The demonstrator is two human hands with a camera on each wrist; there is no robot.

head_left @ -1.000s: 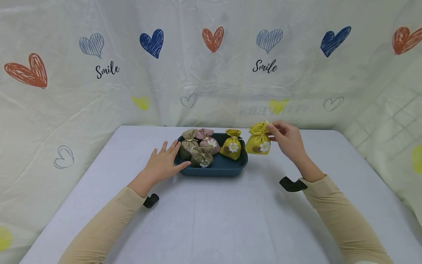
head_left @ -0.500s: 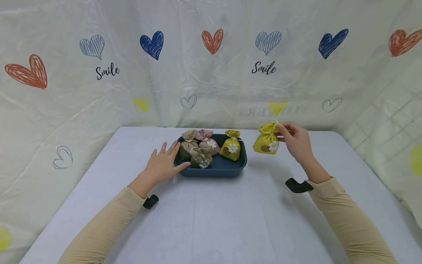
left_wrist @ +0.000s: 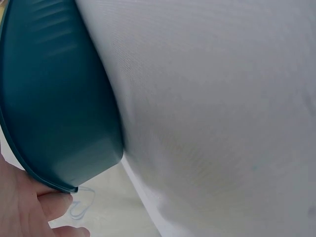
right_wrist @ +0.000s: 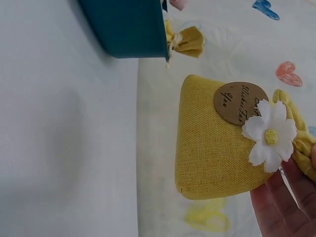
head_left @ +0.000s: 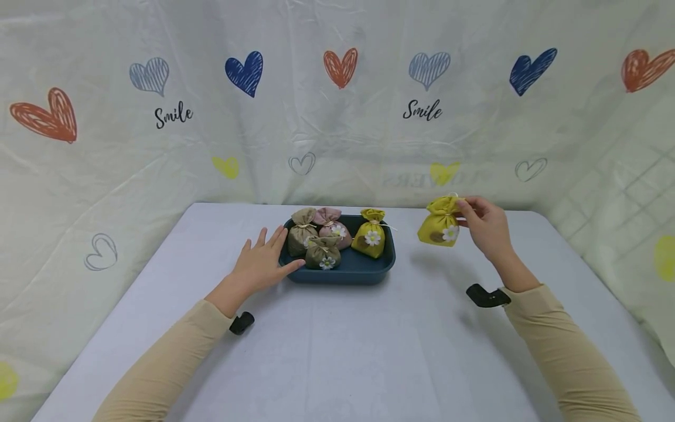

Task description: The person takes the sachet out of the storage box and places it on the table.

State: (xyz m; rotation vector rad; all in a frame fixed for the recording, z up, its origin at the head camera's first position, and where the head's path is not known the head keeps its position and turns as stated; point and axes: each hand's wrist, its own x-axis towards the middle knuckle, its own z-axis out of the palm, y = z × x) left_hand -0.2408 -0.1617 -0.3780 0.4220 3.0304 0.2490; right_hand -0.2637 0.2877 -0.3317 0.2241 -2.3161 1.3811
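Observation:
My right hand [head_left: 486,225] pinches the gathered neck of a yellow drawstring pouch [head_left: 440,225], held up to the right of a dark teal tray [head_left: 343,276]. In the right wrist view this pouch [right_wrist: 217,148] shows a white cloth flower and a round brown tag with writing. My left hand [head_left: 259,261] lies with spread, straight fingers against the tray's left end; in the left wrist view its fingers [left_wrist: 55,205] touch the rim. Inside the tray sit a second yellow pouch [head_left: 364,245], a pink pouch [head_left: 333,221], a beige pouch [head_left: 299,234] and a dark olive pouch [head_left: 316,253].
The tray stands toward the back of a white-covered table [head_left: 337,351]. Behind the table hangs a pale curtain [head_left: 364,129] printed with hearts and the word Smile. Black wrist mounts [head_left: 487,296] show at both cuffs.
My right hand has carried the yellow pouch rightward, from beside the tray's right rim to a wider gap from it. The left hand and the tray have stayed in place.

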